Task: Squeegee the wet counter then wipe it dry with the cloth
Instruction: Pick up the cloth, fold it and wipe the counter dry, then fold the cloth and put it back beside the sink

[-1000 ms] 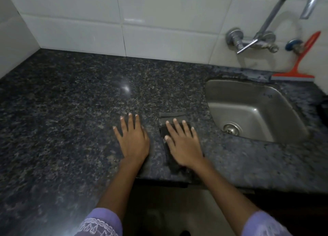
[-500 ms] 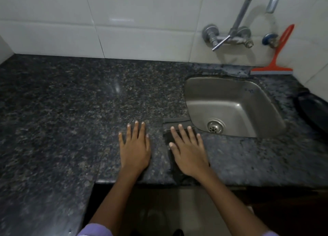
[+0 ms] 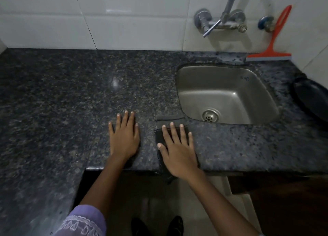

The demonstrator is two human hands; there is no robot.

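Hands unmoved, flat on speckled granite counter (image 3: 62, 97)

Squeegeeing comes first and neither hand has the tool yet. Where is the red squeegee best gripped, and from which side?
Likely by the long red handle of the squeegee, which leans up against the wall tiles with its blade resting on the counter behind the sink. Reach with the right hand over the sink, from the front.
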